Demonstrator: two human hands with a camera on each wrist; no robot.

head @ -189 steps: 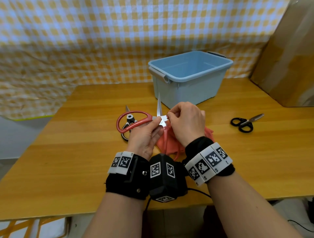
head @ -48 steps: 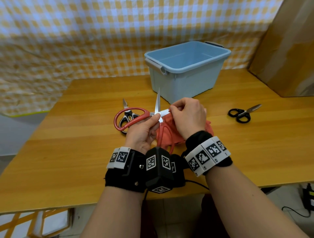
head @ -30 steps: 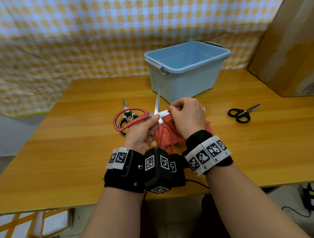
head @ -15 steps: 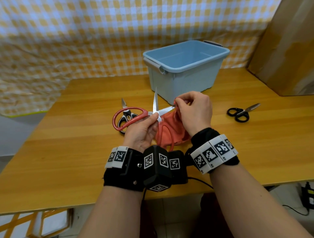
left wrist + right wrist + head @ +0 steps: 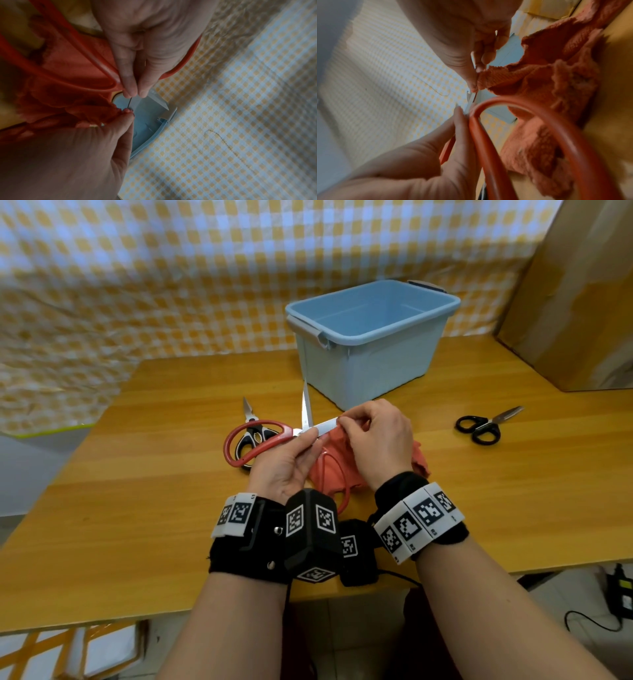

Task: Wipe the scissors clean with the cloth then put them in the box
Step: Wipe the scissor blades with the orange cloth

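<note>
Red-handled scissors (image 5: 260,440) are held spread above the table, one blade pointing up, the other to the right. My left hand (image 5: 305,440) pinches them at the pivot; the left wrist view shows its fingertips (image 5: 133,92) pressed together beside the red handle loop (image 5: 68,75). My right hand (image 5: 346,422) pinches the orange-red cloth (image 5: 335,470) around the right-pointing blade (image 5: 325,425). The rest of the cloth (image 5: 547,81) hangs down to the table. The open light blue box (image 5: 370,337) stands just behind the hands.
Scissors with black and white handles (image 5: 251,433) lie on the wooden table (image 5: 137,508) behind the red handle. Small black scissors (image 5: 479,429) lie at the right. A cardboard box (image 5: 575,302) stands at the far right, and a checked cloth hangs behind.
My right hand, with the cloth, slid out along the blade toward its tip and has come back toward the pivot. The left hand keeps the scissors in place.
</note>
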